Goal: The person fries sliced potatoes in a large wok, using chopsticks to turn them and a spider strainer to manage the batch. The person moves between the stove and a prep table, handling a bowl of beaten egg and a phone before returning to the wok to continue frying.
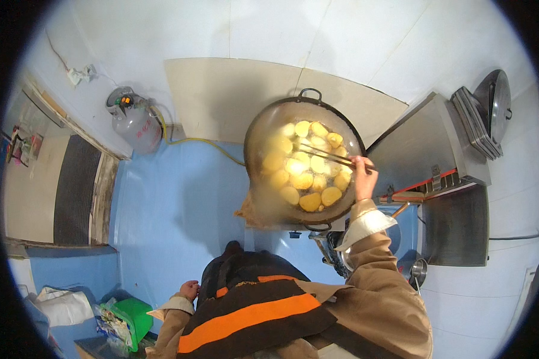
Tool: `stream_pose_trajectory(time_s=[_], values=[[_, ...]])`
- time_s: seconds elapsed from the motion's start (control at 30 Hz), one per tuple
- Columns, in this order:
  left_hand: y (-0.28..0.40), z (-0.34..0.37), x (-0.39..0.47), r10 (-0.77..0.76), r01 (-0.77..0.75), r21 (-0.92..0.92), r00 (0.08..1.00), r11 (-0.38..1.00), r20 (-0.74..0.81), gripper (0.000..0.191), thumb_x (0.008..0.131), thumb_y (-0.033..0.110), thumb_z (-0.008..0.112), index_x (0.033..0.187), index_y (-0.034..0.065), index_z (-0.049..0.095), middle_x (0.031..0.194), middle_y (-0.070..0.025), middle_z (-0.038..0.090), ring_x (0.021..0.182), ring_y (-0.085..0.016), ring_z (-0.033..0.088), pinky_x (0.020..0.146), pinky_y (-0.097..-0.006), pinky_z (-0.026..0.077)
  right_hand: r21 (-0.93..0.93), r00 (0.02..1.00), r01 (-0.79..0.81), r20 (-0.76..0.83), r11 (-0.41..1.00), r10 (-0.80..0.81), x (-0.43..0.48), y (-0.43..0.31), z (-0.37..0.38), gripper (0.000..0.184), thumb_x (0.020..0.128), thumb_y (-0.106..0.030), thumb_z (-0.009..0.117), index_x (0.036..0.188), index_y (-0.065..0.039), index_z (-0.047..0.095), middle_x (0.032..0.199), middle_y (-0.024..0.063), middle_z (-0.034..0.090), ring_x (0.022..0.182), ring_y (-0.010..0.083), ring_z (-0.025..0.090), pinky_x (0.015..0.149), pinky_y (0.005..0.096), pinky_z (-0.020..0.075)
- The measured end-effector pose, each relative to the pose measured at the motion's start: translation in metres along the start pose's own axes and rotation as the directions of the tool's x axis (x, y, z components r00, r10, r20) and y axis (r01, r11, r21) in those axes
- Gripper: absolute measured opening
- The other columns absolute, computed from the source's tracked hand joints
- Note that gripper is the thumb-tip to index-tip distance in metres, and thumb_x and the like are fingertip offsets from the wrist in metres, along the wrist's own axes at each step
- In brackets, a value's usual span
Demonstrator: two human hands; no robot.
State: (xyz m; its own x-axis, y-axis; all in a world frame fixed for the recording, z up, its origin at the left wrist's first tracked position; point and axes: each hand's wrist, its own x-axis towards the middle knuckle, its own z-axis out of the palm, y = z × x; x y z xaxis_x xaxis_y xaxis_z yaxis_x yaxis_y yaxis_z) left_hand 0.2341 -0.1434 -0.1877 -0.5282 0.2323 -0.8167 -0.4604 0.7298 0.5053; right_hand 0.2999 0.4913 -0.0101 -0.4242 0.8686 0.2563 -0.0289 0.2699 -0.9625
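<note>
My right hand (364, 178) grips a pair of long dark cooking chopsticks (325, 155). Their tips reach over the middle of a large two-handled wok (260, 130). In the wok, several round yellow pieces of food (302, 181), which look like potato slices, sit in bubbling hot oil. A bright glare and a blurred patch hide part of the wok's left side. My left hand (190, 289) hangs low beside my dark apron (251, 314), which has an orange band. Its fingers are partly hidden, and I see nothing held in it.
A grey gas cylinder (137, 128) stands by the wall, with a yellow hose (197, 140) running toward the wok. To the right is a stainless steel cabinet (417, 143) with stacked trays (476, 121) and a round lid (502, 107). A green dustpan (137, 321) lies lower left.
</note>
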Motion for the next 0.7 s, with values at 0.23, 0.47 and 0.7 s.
stream_pose_trajectory(time_s=[0.23, 0.47, 0.7], values=[[-0.021, 0.003, 0.015, 0.035, -0.037, 0.195, 0.999, 0.98, 0.015, 0.035, 0.083, 0.016, 0.05, 0.112, -0.0032, 0.059, 0.086, -0.0136, 0.066, 0.072, -0.021, 0.062, 0.064, -0.0345, 0.051, -0.027, 0.986, -0.027, 0.162, 0.999, 0.031, -0.056, -0.067, -0.016, 0.025, 0.094, -0.02, 0.05, 0.081, 0.0, 0.058, 0.093, 0.0119, 0.065, 0.08, 0.0143, 0.06, 0.069, 0.0257, 0.0523], [-0.034, -0.003, 0.072, 0.157, -0.203, 0.346, 0.975, 0.916, 0.154, 0.034, 0.085, 0.017, 0.049, 0.112, 0.0005, 0.06, 0.09, -0.0138, 0.066, 0.075, -0.02, 0.063, 0.066, -0.0339, 0.052, -0.15, 0.921, 0.189, 0.37, 0.971, -0.122, -0.123, -0.078, 0.038, 0.009, 0.083, -0.001, 0.058, 0.089, 0.004, 0.061, 0.097, 0.0119, 0.066, 0.09, 0.0192, 0.06, 0.081, 0.0281, 0.0452], [0.0, -0.02, 0.077, 0.047, -0.054, 0.1, 0.996, 0.993, 0.077, 0.032, 0.088, 0.012, 0.047, 0.116, -0.0007, 0.055, 0.091, -0.0132, 0.065, 0.074, -0.022, 0.062, 0.064, -0.0348, 0.053, -0.198, 0.961, 0.178, 0.245, 0.964, -0.127, -0.137, -0.1, 0.056, 0.011, 0.086, -0.006, 0.059, 0.09, 0.003, 0.064, 0.094, 0.01, 0.066, 0.085, 0.0149, 0.059, 0.078, 0.0266, 0.0454]])
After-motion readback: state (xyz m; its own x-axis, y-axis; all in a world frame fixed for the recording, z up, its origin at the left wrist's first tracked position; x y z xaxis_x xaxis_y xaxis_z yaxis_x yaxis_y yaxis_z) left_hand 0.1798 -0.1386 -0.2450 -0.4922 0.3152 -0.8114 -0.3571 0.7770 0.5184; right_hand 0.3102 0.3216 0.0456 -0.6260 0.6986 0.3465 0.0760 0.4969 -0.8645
